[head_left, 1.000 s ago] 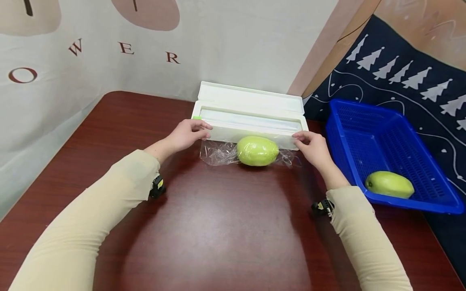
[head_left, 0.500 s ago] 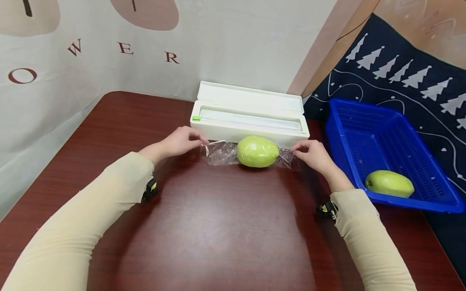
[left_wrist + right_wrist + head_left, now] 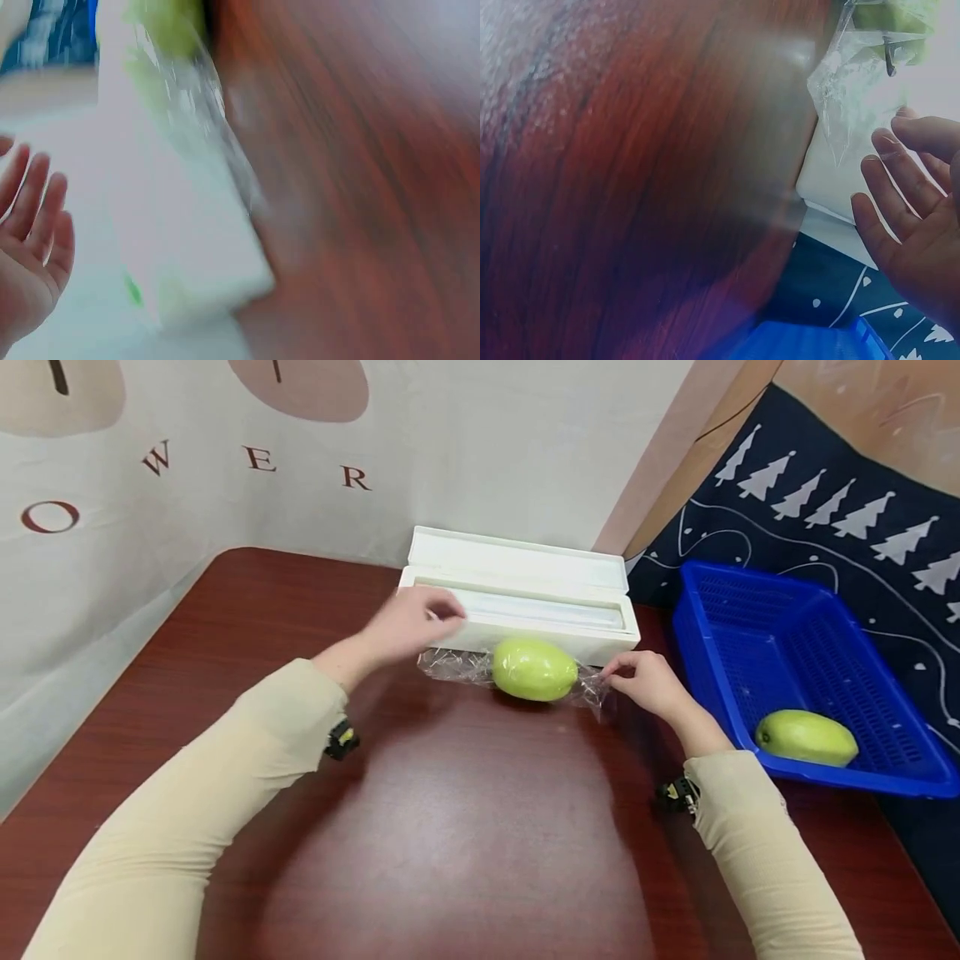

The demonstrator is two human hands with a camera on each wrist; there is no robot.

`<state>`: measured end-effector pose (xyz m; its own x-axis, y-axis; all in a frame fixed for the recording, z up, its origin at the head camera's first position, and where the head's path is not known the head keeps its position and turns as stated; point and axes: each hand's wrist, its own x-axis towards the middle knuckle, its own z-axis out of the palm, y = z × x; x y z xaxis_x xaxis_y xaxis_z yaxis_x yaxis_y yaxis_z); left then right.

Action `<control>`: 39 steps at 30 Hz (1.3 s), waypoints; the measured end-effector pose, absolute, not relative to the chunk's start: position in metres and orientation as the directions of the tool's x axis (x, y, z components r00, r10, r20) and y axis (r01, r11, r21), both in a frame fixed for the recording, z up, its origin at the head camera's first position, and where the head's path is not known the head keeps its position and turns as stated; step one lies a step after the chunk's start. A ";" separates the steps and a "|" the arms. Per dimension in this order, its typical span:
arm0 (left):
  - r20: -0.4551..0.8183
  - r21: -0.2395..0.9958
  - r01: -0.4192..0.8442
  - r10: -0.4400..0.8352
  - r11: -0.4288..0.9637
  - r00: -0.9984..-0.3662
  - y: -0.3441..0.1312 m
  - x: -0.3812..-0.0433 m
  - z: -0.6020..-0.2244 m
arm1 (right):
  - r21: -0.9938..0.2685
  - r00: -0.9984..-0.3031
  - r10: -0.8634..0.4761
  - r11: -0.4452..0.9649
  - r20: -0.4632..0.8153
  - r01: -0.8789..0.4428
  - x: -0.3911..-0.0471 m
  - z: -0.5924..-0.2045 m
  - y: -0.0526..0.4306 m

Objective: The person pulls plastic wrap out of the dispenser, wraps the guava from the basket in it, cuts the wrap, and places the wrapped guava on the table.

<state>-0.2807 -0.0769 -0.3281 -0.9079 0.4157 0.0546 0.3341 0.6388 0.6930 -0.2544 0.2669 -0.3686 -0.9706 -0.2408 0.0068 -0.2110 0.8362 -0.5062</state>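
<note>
A green, mango-like fruit (image 3: pixel 534 669) lies on the table wrapped in clear cling film (image 3: pixel 457 666), whose loose ends stick out to both sides. Behind it stands a long white cling film box (image 3: pixel 517 633) with its lid (image 3: pixel 517 560) raised. My left hand (image 3: pixel 408 622), blurred, hovers over the box's left front edge, fingers loosely bent with nothing seen in them. At the fruit's right side, my right hand (image 3: pixel 648 681) pinches the film's right end between thumb and forefinger; its other fingers (image 3: pixel 889 199) spread apart in the right wrist view.
A blue plastic basket (image 3: pixel 813 672) stands to the right, with a second green fruit (image 3: pixel 806 737) inside. The dark red table (image 3: pixel 450 827) stretches toward me. A printed cloth (image 3: pixel 480 452) hangs behind the box.
Both hands came down from the box's front edge to the film ends. The left hand has since risen up and right over the box; the right stays at the film's right end.
</note>
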 end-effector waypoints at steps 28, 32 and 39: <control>0.139 0.271 0.713 0.707 0.646 -0.694 -0.006 -0.262 -0.366 | -0.324 -0.856 -0.516 0.807 0.016 -0.493 -0.233 -0.357 0.199; 0.097 0.332 0.683 0.697 0.651 -0.711 -0.006 -0.261 -0.363 | -0.216 -0.855 -0.518 0.833 0.018 -0.509 -0.226 -0.364 0.191; 0.003 0.377 0.641 0.691 0.669 -0.723 -0.005 -0.253 -0.359 | -0.226 -0.874 -0.485 0.853 -0.012 -0.470 -0.225 -0.361 0.192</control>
<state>-0.2530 -0.0050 -0.3589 -0.7228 0.6910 0.0025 0.6407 0.6688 0.3771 -0.2246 0.1920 -0.3613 -0.8745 -0.4849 -0.0122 -0.4700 0.8532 -0.2264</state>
